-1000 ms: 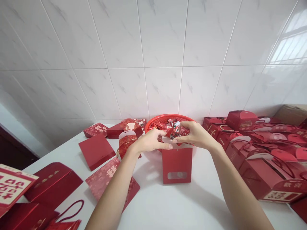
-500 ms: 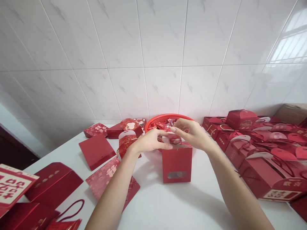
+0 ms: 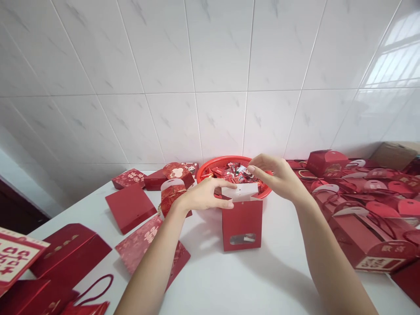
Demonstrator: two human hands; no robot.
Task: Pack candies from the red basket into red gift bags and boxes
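A red box (image 3: 242, 221) stands upright on the white table, its top open and a small window low on its front. Inside that window a pale piece shows. My left hand (image 3: 210, 194) is at the box's upper left edge, thumb and fingers apart around its rim. Behind the box sits a round red basket (image 3: 205, 168) full of wrapped candies (image 3: 239, 173). Over the basket's right side hovers my right hand (image 3: 271, 174), its thumb and fingers apart and nothing visible between them.
Flat and folded red boxes (image 3: 131, 208) lie on the left, with larger red packages (image 3: 70, 256) nearer. Many handled red boxes (image 3: 364, 238) crowd the right side. A cardboard box (image 3: 393, 154) is at the back right, against the tiled wall (image 3: 223, 122).
My right hand has moved from the box's top up and right, over the basket. The red item that was between my hands is gone from there, and a pale piece now shows in the window.
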